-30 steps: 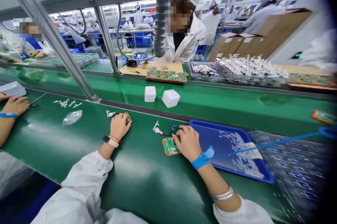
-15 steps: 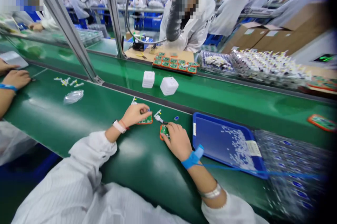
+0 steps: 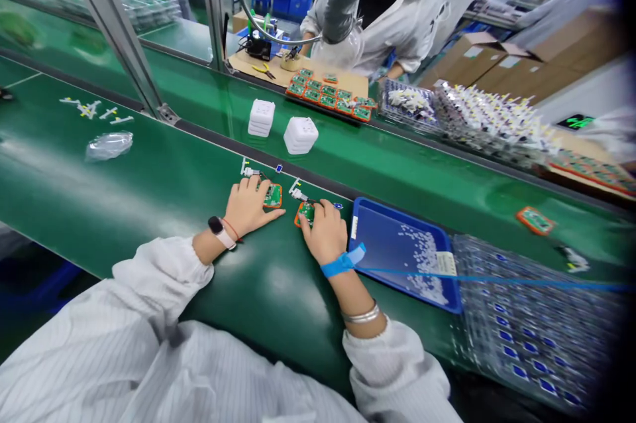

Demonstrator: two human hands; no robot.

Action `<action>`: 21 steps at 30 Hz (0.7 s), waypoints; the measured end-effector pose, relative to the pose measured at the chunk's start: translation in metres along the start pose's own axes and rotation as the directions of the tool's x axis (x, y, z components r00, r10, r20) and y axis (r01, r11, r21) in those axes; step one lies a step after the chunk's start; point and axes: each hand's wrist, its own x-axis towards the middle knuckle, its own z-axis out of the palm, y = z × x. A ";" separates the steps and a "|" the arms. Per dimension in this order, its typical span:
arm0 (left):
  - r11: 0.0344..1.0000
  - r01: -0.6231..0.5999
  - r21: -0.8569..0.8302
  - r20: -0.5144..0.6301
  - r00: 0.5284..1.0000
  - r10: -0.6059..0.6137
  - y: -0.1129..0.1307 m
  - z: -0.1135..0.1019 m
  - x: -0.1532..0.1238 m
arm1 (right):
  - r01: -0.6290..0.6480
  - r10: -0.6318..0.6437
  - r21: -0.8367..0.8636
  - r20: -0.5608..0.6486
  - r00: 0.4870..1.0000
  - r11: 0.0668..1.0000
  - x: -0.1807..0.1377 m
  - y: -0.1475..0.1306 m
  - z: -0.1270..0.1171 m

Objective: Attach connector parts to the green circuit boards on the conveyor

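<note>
Left hand (image 3: pixel 248 207) lies flat and open, just beside a green circuit board (image 3: pixel 273 195). Right hand (image 3: pixel 324 232) sits over a second board (image 3: pixel 305 213), mostly hidden; from here I can't tell if it's gripped.

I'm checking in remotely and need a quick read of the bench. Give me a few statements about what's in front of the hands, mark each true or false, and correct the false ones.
1. The right hand rests on a green circuit board in an orange frame. True.
2. The blue strap is on the left wrist. False: it is on the right wrist; the left wrist wears a watch.
3. A blue tray of small white parts lies to the right of the right hand. True.
4. The left hand holds a clear plastic bag. False: the clear plastic bag lies apart on the belt.
</note>
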 end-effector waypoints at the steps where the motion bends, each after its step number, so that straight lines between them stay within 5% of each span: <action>1: 1.000 -0.001 0.029 -0.002 1.000 0.001 0.004 0.002 0.002 | -0.011 0.011 -0.005 -0.002 1.000 1.000 0.000 -0.001 0.001; 8: 0.985 -0.172 0.023 0.023 0.985 0.171 -0.010 0.001 0.007 | 0.102 -0.096 0.098 -0.061 0.993 0.990 -0.015 0.007 -0.011; 11: 0.950 -0.304 -0.076 0.045 0.950 0.308 -0.031 -0.003 -0.001 | 0.058 -0.014 0.155 -0.269 0.963 0.986 -0.011 0.058 -0.036; 14: 0.925 -0.354 -0.139 0.059 0.929 0.365 -0.043 -0.001 0.000 | -0.130 0.202 0.189 -0.439 0.875 0.973 -0.012 0.129 -0.051; 17: 0.912 -0.378 -0.160 0.062 0.918 0.391 -0.040 0.006 0.013 | -0.201 0.282 0.242 -0.374 0.883 0.949 -0.022 0.178 -0.046; 21: 0.901 -0.410 -0.143 0.063 0.905 0.422 -0.025 0.012 0.031 | -0.165 0.229 0.217 -0.310 0.923 0.962 -0.029 0.197 -0.029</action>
